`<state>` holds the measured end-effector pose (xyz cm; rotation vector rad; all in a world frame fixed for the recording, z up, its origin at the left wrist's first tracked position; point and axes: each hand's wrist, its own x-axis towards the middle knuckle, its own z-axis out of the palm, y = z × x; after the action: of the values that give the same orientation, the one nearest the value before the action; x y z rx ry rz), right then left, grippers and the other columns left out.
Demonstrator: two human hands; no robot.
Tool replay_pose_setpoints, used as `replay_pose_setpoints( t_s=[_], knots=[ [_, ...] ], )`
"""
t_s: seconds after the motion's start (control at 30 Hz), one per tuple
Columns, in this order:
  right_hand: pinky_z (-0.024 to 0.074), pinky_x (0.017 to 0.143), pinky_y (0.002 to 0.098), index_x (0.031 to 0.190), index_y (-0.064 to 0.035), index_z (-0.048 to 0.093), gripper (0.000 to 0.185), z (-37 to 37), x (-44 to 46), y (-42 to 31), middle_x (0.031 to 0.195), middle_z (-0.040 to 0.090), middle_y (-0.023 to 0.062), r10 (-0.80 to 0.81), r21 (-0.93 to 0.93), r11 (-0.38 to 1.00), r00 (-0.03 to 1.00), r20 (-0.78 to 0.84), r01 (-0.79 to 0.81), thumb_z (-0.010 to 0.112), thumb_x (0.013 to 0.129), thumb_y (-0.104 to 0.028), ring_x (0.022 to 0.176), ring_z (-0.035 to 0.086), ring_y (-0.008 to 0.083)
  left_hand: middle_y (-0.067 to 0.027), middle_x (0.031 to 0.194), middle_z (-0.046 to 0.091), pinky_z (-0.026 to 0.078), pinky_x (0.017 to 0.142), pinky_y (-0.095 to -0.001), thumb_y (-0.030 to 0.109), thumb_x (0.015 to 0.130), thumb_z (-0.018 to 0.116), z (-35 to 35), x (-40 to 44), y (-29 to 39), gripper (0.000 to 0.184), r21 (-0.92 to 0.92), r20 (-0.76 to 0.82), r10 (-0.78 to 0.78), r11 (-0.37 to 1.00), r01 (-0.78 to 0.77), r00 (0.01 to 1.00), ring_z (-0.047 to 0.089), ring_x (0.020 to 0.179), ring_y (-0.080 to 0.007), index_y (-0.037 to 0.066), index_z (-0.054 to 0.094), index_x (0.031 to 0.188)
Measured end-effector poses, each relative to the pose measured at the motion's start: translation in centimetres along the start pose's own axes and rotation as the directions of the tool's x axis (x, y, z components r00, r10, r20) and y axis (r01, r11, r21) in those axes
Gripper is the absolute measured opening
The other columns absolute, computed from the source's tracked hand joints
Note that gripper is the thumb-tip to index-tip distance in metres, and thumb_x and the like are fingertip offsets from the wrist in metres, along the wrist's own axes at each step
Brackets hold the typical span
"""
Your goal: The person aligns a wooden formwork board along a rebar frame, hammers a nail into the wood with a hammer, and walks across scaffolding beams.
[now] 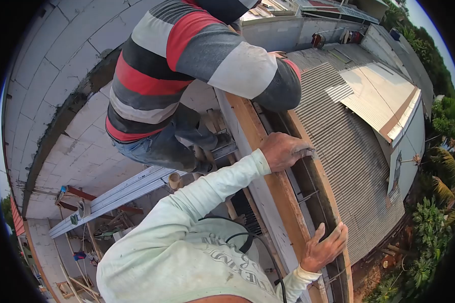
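Apparently the outer board [324, 182] is being steadied, left hand [286, 152] curled, hold unclear, right hand [324, 248] with fingers spread; the next move needs even pressure.

And it's stripes on the far side: the co-worker's shirt [146, 76] runs red, black, grey and white in broad bands above blue jeans [149, 150]! Nearer, a pale mint-green shirt [187, 257] carries dark lettering. Here's the left board [280, 194], warm orange-brown, while the right board [324, 194] shows a duller tan. Beyond, ridged grey lines stripe the corrugated roof [333, 136], a cream panel [376, 93] glowing above; over left, whitish blocks [50, 65] make a grid, and green foliage [429, 227] fills the right!
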<state>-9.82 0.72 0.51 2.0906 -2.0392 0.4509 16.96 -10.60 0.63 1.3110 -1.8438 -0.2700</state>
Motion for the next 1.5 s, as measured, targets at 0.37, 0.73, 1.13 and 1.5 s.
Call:
replay_pose_setpoints(
  t_s=[0.37,0.73,1.13,1.5],
  knots=[
    [0.0318,0.108,0.0546,0.130,0.0058,0.048,0.053,-1.1,0.2,-0.6,0.129,0.046,0.0219,0.037,0.063,0.997,0.999,0.039,-0.039,0.062,0.089,-0.025,0.124,0.042,0.0389,-0.0126,0.073,0.068,0.049,0.057,-0.0303,0.014,0.090,0.068,-1.0,0.7,0.5,0.017,-0.242,0.029,-0.110,0.964,0.114,0.994,0.064,0.061,-0.0182,-0.002,0.067,0.095],
    [0.0358,0.105,0.0506,0.128,0.0052,0.050,0.050,-0.6,0.1,-0.4,0.129,0.048,0.0207,-0.021,0.047,0.999,1.000,-0.006,0.021,0.062,0.091,-0.027,0.121,0.046,0.0375,-0.0118,0.069,0.066,0.048,0.056,-0.0293,0.021,0.088,0.071,-0.7,0.7,-0.3,0.023,-0.100,0.004,-0.026,0.995,0.026,1.000,0.058,0.057,-0.0155,-0.002,0.069,0.093],
    [0.0346,0.106,0.0531,0.128,0.0050,0.050,0.051,-0.9,0.2,-0.6,0.129,0.048,0.0214,0.002,0.045,0.999,1.000,-0.010,-0.002,0.060,0.092,-0.029,0.122,0.045,0.0387,-0.0108,0.063,0.061,0.045,0.052,-0.0315,0.017,0.088,0.070,-0.7,0.8,-0.1,0.019,-0.092,-0.006,0.020,0.996,-0.020,1.000,0.056,0.053,-0.0179,-0.002,0.068,0.090],
    [0.0323,0.108,0.0560,0.129,0.0055,0.049,0.052,-1.3,0.3,-0.7,0.128,0.046,0.0219,0.035,0.064,0.997,0.999,0.024,-0.036,0.060,0.090,-0.027,0.125,0.042,0.0387,-0.0132,0.077,0.070,0.051,0.059,-0.0302,0.016,0.090,0.068,-0.6,0.6,-0.1,0.018,-0.089,0.043,-0.030,0.995,0.034,0.999,0.068,0.065,-0.0196,-0.002,0.068,0.095]
  ],
)
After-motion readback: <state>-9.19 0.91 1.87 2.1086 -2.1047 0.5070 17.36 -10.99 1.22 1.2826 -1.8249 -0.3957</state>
